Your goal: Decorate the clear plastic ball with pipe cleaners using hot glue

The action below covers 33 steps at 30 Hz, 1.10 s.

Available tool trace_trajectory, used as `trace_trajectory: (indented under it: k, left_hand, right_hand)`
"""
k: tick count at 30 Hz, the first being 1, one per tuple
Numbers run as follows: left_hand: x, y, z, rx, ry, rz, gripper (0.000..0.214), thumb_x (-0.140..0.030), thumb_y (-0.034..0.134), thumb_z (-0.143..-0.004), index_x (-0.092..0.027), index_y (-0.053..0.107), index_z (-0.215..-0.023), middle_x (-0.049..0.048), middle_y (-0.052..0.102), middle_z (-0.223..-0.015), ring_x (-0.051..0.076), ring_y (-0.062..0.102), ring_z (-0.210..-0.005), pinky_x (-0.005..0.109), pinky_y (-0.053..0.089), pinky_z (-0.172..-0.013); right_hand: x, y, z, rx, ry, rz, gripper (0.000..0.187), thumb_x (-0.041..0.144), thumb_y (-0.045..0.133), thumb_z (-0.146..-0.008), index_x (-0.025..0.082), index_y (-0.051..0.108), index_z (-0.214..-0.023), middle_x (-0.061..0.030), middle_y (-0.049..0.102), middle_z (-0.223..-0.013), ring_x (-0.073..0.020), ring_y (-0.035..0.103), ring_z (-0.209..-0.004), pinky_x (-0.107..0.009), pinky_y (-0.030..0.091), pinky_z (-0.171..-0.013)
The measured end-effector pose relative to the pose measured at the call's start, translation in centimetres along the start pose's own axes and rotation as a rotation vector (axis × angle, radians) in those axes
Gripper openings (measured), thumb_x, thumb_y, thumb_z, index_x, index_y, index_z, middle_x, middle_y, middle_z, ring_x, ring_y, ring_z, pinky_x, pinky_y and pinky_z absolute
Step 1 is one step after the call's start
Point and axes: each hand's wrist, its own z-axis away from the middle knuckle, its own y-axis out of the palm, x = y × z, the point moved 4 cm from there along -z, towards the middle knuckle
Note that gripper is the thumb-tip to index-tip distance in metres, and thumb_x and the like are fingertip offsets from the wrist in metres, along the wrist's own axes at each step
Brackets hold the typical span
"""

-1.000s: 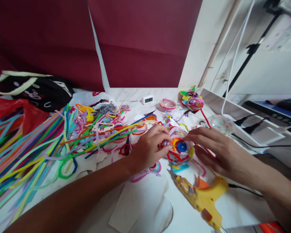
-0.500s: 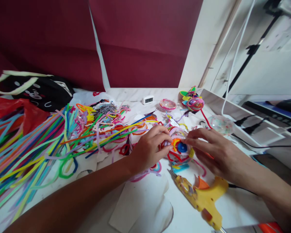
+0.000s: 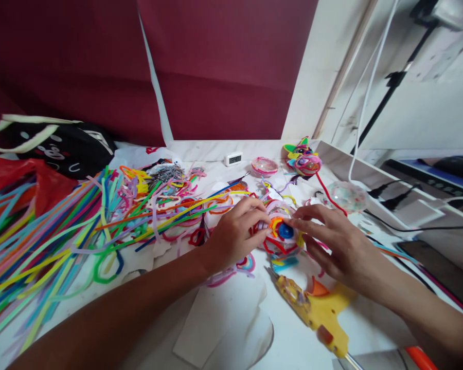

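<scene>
Between my hands sits a round craft piece (image 3: 281, 245), clear-looking and trimmed with pipe cleaners. On its front is a blue coiled disc (image 3: 286, 230) with orange, yellow and red arcs beside it. My left hand (image 3: 241, 231) pinches the piece's left side near the orange arc, its fingertips partly hidden. From the right, my right hand (image 3: 332, 241) presses its fingers to the top and edge by the blue disc. Just below lies a yellow glue gun (image 3: 316, 313), its nozzle pointing up and left toward the piece.
Many loose pipe cleaners (image 3: 73, 226) spread over the left side. At the back stand a small digital clock (image 3: 233, 159), a pink-rimmed clear bowl (image 3: 264, 166) and a colourful pipe-cleaner figure (image 3: 304, 159). A clear dome (image 3: 348, 196), plugs (image 3: 395, 198) and a phone (image 3: 443, 267) lie right.
The view has shifted slightly, bringing more of the phone into sight on the right. Both hands stay on the craft piece, with only slight finger movement.
</scene>
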Motion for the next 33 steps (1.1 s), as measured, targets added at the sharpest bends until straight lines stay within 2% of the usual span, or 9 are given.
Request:
trace_trajectory:
  k: [7, 14, 21, 26, 33]
  left_hand:
    - [0.0, -0.3, -0.4, 0.07, 0.111, -0.077, 0.006, -0.016, 0.059, -0.084, -0.016, 0.063, -0.088, 0.0103, 0.06, -0.107, 0.018, 0.06, -0.097, 0.032, 0.052, -0.085]
    - [-0.2, -0.5, -1.4, 0.182, 0.353, -0.201, 0.01, -0.016, 0.054, -0.09, -0.014, 0.063, -0.089, 0.0083, 0.068, -0.107, 0.018, 0.062, -0.1, 0.036, 0.048, -0.095]
    - [0.5, -0.6, -2.1, 0.175, 0.502, -0.137, 0.007, -0.013, 0.058, -0.087, -0.014, 0.064, -0.084, 0.0079, 0.072, -0.106, 0.017, 0.064, -0.098, 0.033, 0.051, -0.09]
    - [0.9, -0.5, -2.1, 0.193, 0.548, -0.175, 0.011, -0.01, 0.057, -0.086, -0.016, 0.064, -0.079, 0.0042, 0.072, -0.107, 0.017, 0.062, -0.096, 0.032, 0.051, -0.088]
    - [0.9, -0.4, -2.1, 0.166, 0.555, -0.164, 0.011, -0.008, 0.058, -0.085, -0.016, 0.063, -0.08, 0.0043, 0.073, -0.107, 0.017, 0.062, -0.095, 0.032, 0.053, -0.087]
  right_hand:
    - [0.1, -0.1, 0.0, -0.006, -0.004, -0.007, 0.04, 0.006, 0.047, -0.087, 0.02, 0.054, -0.124, -0.013, 0.054, -0.117, -0.0239, 0.056, -0.103, -0.042, 0.049, -0.08]
    - [-0.1, 0.1, 0.0, 0.009, -0.009, -0.015, 0.04, 0.006, 0.048, -0.087, 0.022, 0.054, -0.124, -0.0124, 0.054, -0.115, -0.0245, 0.056, -0.103, -0.043, 0.049, -0.081]
    - [-0.2, 0.1, 0.0, -0.004, -0.023, 0.009, 0.042, 0.004, 0.048, -0.085, 0.019, 0.054, -0.124, -0.0134, 0.055, -0.117, -0.0246, 0.056, -0.103, -0.043, 0.049, -0.081]
    - [-0.1, 0.0, -0.1, -0.008, -0.024, 0.002, 0.041, 0.004, 0.047, -0.086, 0.018, 0.056, -0.123, -0.0129, 0.057, -0.115, -0.0239, 0.057, -0.101, -0.041, 0.048, -0.08]
    - [-0.2, -0.2, -0.1, -0.013, -0.046, 0.033, 0.039, 0.006, 0.047, -0.087, 0.017, 0.056, -0.123, -0.0137, 0.06, -0.115, -0.0247, 0.059, -0.1, -0.044, 0.048, -0.082]
